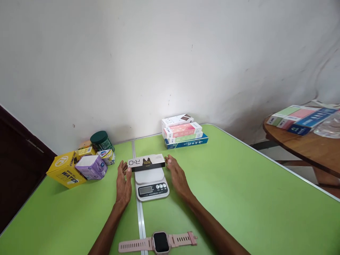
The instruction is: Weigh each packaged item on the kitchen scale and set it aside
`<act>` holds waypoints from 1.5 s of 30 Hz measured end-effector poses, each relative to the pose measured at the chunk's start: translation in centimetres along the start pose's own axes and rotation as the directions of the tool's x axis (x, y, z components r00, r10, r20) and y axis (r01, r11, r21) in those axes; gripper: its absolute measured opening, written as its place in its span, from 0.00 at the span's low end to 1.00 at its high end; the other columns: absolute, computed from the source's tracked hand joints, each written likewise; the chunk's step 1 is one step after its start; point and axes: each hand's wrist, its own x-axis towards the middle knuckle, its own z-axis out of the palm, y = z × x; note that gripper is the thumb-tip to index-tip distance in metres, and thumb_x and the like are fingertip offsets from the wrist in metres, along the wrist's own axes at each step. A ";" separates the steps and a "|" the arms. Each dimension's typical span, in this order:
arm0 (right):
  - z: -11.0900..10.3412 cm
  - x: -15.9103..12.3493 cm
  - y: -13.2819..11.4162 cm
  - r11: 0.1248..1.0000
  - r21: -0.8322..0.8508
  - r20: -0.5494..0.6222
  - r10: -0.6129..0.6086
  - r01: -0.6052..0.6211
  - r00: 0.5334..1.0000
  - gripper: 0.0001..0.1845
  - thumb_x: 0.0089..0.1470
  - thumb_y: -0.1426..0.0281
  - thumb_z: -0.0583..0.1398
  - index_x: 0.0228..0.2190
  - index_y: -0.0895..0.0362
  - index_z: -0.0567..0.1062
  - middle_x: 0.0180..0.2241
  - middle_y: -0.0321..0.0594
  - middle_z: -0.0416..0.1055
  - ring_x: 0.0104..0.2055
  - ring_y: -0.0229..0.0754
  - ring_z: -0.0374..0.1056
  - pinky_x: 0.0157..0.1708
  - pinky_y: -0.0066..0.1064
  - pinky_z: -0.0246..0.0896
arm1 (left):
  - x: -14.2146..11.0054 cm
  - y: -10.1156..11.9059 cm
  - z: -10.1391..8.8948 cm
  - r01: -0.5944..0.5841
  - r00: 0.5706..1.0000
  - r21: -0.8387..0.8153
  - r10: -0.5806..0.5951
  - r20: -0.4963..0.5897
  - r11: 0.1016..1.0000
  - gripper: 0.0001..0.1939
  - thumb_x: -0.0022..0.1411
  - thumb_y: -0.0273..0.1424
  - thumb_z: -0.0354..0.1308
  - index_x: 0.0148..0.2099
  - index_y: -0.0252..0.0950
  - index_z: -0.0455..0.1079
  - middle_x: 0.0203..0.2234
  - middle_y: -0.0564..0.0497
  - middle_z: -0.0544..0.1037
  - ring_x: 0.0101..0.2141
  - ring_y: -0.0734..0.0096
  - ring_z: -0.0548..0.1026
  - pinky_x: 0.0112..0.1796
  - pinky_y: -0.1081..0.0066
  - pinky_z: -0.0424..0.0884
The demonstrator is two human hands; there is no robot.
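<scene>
A long white-and-black carton [146, 161] lies crosswise over the back of a white digital kitchen scale [149, 176], overhanging its plate on both sides. The scale's dark panel with a grey display and three round buttons faces me; no digits are readable. My left hand [123, 184] is at the carton's left end, fingers apart and thumb close to its edge. At the opposite end is my right hand [178, 176], its fingers extended beside the carton. Whether either hand touches the carton, I cannot tell. A pink-strapped smartwatch [161, 242] lies nearest me.
On the left of the green table [239, 191] stand a yellow box [65, 170], a purple-white box [91, 167], a dark green jar [101, 141] and small cartons. A stack of flat boxes [183, 131] sits against the wall. At right, a wooden table [287, 140] holds more boxes.
</scene>
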 end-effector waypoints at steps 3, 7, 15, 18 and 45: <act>-0.9 0.8 0.9 1.000 -0.015 -0.065 0.017 -0.018 0.998 0.39 0.63 0.38 0.51 0.54 0.57 0.74 0.53 0.56 0.78 0.53 0.58 0.77 0.58 0.53 0.68 | 0.8 -1.9 -0.9 0.075 0.997 -0.167 -0.077 -0.005 0.983 0.42 0.66 0.62 0.52 0.67 0.35 0.64 0.62 0.32 0.74 0.60 0.48 0.75 0.64 0.47 0.67; -1.3 1.0 1.1 0.992 -0.125 -0.069 -0.032 0.023 0.997 0.34 0.64 0.41 0.51 0.51 0.55 0.74 0.48 0.52 0.79 0.50 0.55 0.76 0.56 0.50 0.68 | 0.9 -3.5 -1.1 0.065 0.997 -0.255 -0.072 -0.019 0.965 0.40 0.65 0.62 0.54 0.63 0.35 0.68 0.57 0.34 0.78 0.54 0.52 0.80 0.60 0.50 0.71; -1.3 0.5 0.7 0.989 -0.143 -0.044 -0.051 0.044 0.998 0.32 0.66 0.42 0.50 0.47 0.54 0.75 0.47 0.49 0.79 0.48 0.52 0.76 0.55 0.47 0.69 | 0.7 -3.7 -1.0 0.060 0.998 -0.211 -0.067 -0.023 0.976 0.41 0.65 0.63 0.51 0.63 0.34 0.68 0.57 0.34 0.78 0.55 0.53 0.79 0.59 0.53 0.72; -1.3 0.3 0.2 0.989 -0.134 -0.043 -0.062 0.055 0.997 0.32 0.66 0.42 0.51 0.48 0.55 0.77 0.50 0.51 0.79 0.51 0.54 0.76 0.57 0.48 0.69 | 0.4 -3.3 -1.1 0.059 0.998 -0.153 -0.062 -0.014 0.986 0.43 0.67 0.63 0.48 0.67 0.33 0.64 0.61 0.33 0.75 0.58 0.52 0.77 0.61 0.52 0.71; -11.0 16.6 -5.4 0.866 -0.411 -0.259 -0.409 0.283 0.875 0.44 0.64 0.39 0.47 0.60 0.59 0.74 0.61 0.58 0.72 0.65 0.61 0.63 0.66 0.59 0.54 | 7.9 12.0 18.4 -0.389 0.867 0.051 0.347 0.358 0.920 0.43 0.70 0.57 0.49 0.77 0.38 0.50 0.74 0.37 0.56 0.74 0.50 0.52 0.71 0.49 0.48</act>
